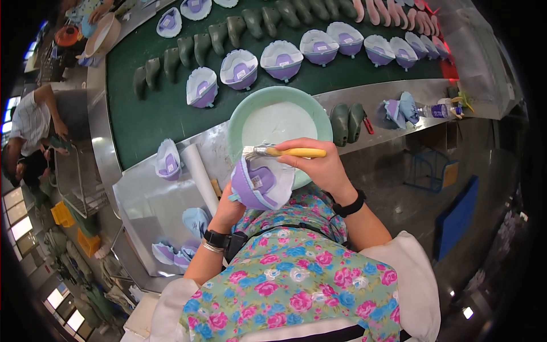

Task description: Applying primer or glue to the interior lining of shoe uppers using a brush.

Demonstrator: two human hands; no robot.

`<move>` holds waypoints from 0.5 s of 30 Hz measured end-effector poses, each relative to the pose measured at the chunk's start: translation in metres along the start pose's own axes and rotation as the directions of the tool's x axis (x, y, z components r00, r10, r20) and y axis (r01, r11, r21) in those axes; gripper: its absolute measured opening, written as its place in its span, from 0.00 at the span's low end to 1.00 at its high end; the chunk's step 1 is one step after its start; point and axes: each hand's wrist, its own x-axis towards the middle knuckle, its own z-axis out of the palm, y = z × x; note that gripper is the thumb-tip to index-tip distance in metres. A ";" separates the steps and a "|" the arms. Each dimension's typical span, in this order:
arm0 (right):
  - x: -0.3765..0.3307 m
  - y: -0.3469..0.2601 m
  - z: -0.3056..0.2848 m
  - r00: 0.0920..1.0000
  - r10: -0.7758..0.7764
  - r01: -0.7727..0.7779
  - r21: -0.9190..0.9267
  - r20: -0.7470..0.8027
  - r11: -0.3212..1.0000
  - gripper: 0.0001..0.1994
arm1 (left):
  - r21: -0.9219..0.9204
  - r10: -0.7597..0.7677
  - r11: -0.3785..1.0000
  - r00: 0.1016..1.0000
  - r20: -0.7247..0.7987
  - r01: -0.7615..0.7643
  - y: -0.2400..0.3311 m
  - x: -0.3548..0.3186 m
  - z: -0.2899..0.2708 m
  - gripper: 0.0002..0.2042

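My left hand (229, 212) grips a purple shoe upper (246, 187) with a white lining, tilted just over the near rim of a pale green basin (239, 111). My right hand (320, 165) is closed round a flat brush (296, 152) with a yellow handle. Its bristles touch or hover at the upper's top edge; I cannot tell which. White liquid (279, 122) fills the basin's bottom. Part of the left fingers is hidden behind the upper.
A green conveyor belt (148, 119) carries rows of purple uppers (282, 60), dark green shoe lasts (217, 37) and pink lasts (373, 12). Right of the basin are two green lasts (340, 124), a red-handled tool (368, 125) and a bottle (436, 110). A co-worker (37, 119) is at far left.
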 end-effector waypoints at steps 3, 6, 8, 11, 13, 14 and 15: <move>0.005 0.012 -0.010 0.991 0.066 -0.070 -0.025 -0.119 0.997 0.09 | 0.011 0.011 1.000 0.999 0.049 -0.012 0.002 0.006 0.004 0.23; -0.001 0.028 -0.027 0.963 0.101 -0.155 -0.208 -0.251 0.966 0.08 | 0.084 0.103 0.991 0.994 0.020 -0.104 0.005 0.011 0.010 0.23; -0.007 0.037 -0.028 0.950 0.069 -0.146 -0.238 -0.304 0.960 0.08 | 0.076 0.134 0.988 0.991 -0.003 -0.133 0.013 0.013 0.018 0.23; -0.018 0.034 -0.020 0.927 0.238 -0.308 -0.225 -0.291 0.925 0.12 | 0.129 0.209 0.971 0.977 -0.051 -0.202 0.018 0.020 0.021 0.23; -0.021 0.016 -0.011 0.924 0.278 -0.323 -0.146 -0.262 0.935 0.12 | 0.246 0.315 0.925 0.946 -0.077 -0.288 0.020 0.024 0.012 0.23; -0.023 0.003 -0.007 0.921 0.315 -0.338 -0.067 -0.230 0.939 0.12 | 0.244 0.313 0.927 0.946 -0.078 -0.286 0.018 0.026 0.008 0.23; -0.024 -0.009 -0.005 0.926 0.309 -0.320 -0.016 -0.214 0.947 0.12 | 0.290 0.365 0.897 0.929 -0.062 -0.334 0.022 0.027 0.011 0.23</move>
